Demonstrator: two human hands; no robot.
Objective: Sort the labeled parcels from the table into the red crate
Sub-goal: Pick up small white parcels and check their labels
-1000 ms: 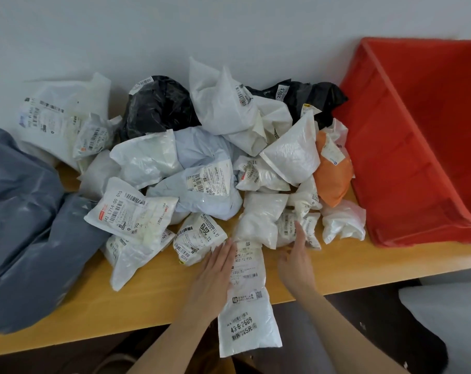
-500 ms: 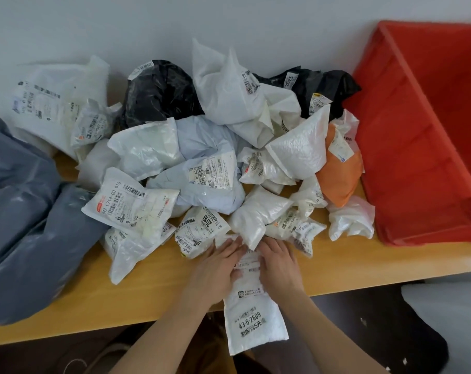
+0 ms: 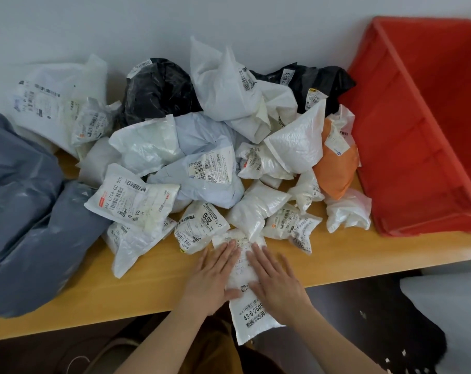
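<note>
Both hands lie flat, fingers straight and together, pressed on one long white parcel (image 3: 245, 282): the left hand (image 3: 212, 276) on its left edge, the right hand (image 3: 275, 279) on its right edge, neither curled round it. This parcel lies lengthwise across the front edge of the wooden table (image 3: 153, 290); its printed lower end, marked "43-6-2609", overhangs the edge toward the person. Its far end touches the heap of labeled parcels (image 3: 202, 168), chiefly white and pale blue bags with barcode labels. Within the heap, an orange parcel (image 3: 337, 168) lies at the right side, and two black bags (image 3: 159, 90) rest against the wall; their labels are probably too blurred to read in full. A large grey bag (image 3: 21, 198) occupies the table's left end. The red crate (image 3: 423, 136) stands at the right end, just beside the heap.
</note>
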